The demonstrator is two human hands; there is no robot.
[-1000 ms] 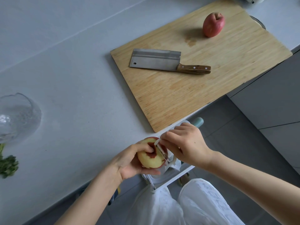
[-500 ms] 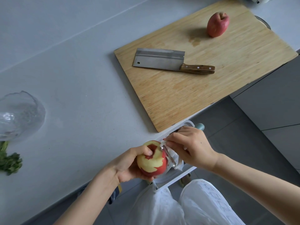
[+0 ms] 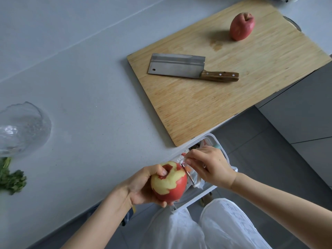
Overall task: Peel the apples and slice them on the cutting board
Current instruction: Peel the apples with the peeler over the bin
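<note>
Fingers [image 3: 162,170] of the left hand [image 3: 142,187] are curled round a partly peeled apple [image 3: 170,186], thumb pressed by the stem dip, cupping it just off the near corner of the cutting board [image 3: 224,108] and out past the desk [image 3: 89,87] edge. The right hand [image 3: 213,168] pinches a small peeler [image 3: 189,174] in bent fingers [image 3: 195,156], its blade laid against the apple's right flank where the skin is red. Under both hands, below the board's near corner, sits a white bin [image 3: 223,150] with scraps in it. This looks like the peeling step on the first fruit, perhaps half done: pale flesh across the top and front, red below and at the side. Next, I'd judge, the blade needs drawing down through that red strip while the left hand turns the fruit to offer fresh skin, thumb kept clear. On the board a cleaver [image 3: 179,67] lies flat near the middle and a second apple [image 3: 241,26], unpeeled, stands by the far corner; no slicing has begun. I can read no brand, label or writing on anything here
</note>
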